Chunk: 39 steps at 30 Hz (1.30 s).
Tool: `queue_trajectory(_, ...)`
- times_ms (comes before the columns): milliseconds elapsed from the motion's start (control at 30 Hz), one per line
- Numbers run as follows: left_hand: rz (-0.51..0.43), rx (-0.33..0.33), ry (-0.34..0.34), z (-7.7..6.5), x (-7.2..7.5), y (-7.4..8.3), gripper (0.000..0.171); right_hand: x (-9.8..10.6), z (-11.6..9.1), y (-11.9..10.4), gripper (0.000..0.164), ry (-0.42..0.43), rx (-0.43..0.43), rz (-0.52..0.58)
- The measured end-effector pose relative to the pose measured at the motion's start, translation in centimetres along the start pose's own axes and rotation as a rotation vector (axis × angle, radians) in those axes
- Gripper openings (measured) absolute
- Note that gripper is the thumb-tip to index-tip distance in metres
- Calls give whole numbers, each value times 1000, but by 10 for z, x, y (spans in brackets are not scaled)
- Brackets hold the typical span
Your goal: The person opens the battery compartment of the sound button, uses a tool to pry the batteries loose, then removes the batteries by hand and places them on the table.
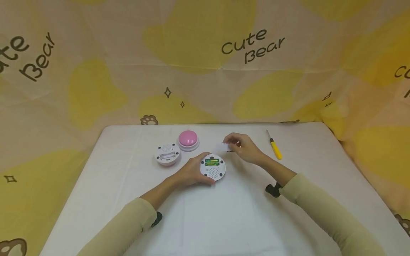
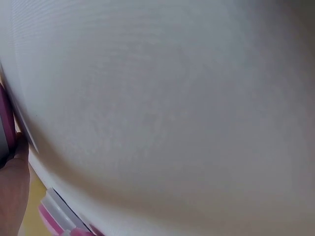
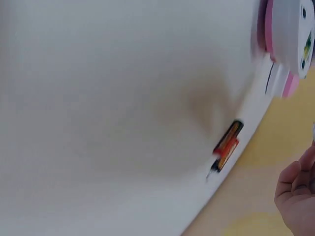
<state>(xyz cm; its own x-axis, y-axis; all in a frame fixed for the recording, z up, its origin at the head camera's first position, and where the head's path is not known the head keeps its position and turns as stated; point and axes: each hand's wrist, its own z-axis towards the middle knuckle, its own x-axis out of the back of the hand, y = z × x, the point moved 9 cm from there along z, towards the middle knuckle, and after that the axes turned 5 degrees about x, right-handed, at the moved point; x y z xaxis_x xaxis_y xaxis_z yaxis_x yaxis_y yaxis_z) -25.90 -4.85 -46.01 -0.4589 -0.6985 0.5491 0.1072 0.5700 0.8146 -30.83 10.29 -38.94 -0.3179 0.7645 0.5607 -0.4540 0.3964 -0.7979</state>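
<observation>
My left hand (image 1: 192,170) grips a round white push-button device (image 1: 213,174), underside up, with thumb and fingers about its rim. Green batteries (image 1: 212,162) lie in its uncovered compartment. To the upper right, my right hand (image 1: 245,147) pinches a small pale flat piece (image 1: 223,147) between thumb and fingers; its exact kind is unclear. In the left wrist view the held device's pink side (image 2: 7,118) shows at the left edge beside the left hand (image 2: 15,187). The right wrist view shows the right hand (image 3: 298,191) partly cut off.
Another device (image 1: 167,154) lies underside up at the left, its battery compartment uncovered. Behind it a button with a pink dome (image 1: 188,138) stands upright. A yellow-handled screwdriver (image 1: 275,148) lies at the right. Blurred red-and-black batteries (image 3: 228,146) lie on the white table.
</observation>
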Motion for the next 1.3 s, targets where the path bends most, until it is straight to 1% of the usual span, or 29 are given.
queue_trajectory(167,15,21,0,0,0,-1,106,27,0,18,18,57,-53,-61)
queue_trajectory(233,16,22,0,0,0,-2,106,35,-2,20,19,73,-69,-73)
queue_trajectory(333,10,12,0,0,0,-2,106,47,-4,30,19,102,-81,-89)
queue_trajectory(433,0,-1,1,0,0,-1,106,56,-7,42,20,126,-111,-115)
queue_trajectory(467,-3,-2,0,1,-1,-2,106,58,-7,51,20,133,-117,-125)
queue_trajectory(533,-7,-4,-2,1,-1,-2,105,62,-9,59,21,146,-140,-137)
queue_trajectory(600,-7,-3,-3,1,-1,-2,105,66,-10,68,23,155,-157,-134)
queue_trajectory(833,-1,-2,-3,0,0,-2,105,71,-14,93,27,161,-221,-152)
queue_trajectory(967,-7,-1,-7,0,0,-2,105,69,-15,98,27,144,-263,-170)
queue_trajectory(1300,-9,8,-12,-1,-1,-1,107,61,-12,111,26,96,-337,-255)
